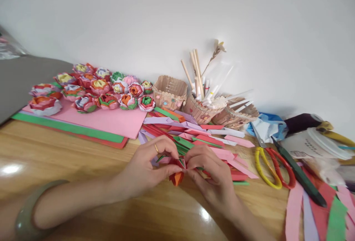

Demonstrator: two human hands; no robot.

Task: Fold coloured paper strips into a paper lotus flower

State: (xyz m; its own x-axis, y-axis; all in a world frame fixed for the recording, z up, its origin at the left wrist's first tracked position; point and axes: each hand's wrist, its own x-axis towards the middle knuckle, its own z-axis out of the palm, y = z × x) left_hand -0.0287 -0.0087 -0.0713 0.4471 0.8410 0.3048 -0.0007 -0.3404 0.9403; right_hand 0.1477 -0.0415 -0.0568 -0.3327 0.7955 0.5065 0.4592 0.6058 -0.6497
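Between my two hands is a small folded paper piece (176,178), orange and red with some green and pink at its top. My left hand (151,167), with a ring on one finger, pinches its left side. From the right, my right hand (209,167) pinches the other side, fingertips close to those of the left. The fingers partly hide the piece. Just behind the hands lies a pile of folded paper strips (191,128) in red, pink, green, lilac and white.
Several folded paper flowers (101,85) sit on pink sheets (122,121) at the back left. Decorated baskets (169,93), one holding sticks, stand by the wall. Scissors (274,167), a dark green cutter (302,178), a plastic tub (313,143) and loose paper strips (295,211) lie at the right.
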